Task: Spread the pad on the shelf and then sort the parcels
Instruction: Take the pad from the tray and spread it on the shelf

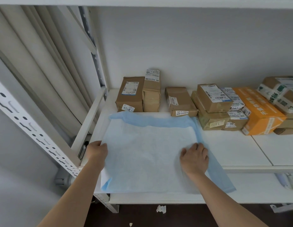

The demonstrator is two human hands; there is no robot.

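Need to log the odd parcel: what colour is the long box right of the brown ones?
Orange box with pale lettering; head view.

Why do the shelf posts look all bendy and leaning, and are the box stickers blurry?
In the head view, the wide lens bends and splays the shelf post near the picture's edge; light is soft, with faint shadows beside the hands on the pad; stickers on the boxes look too fuzzy to read fully.

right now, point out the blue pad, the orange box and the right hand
light blue absorbent pad (147, 149), head view, its white quilted middle
orange cardboard box (259, 112), head view, its top face
right hand (194, 158), head view, its back
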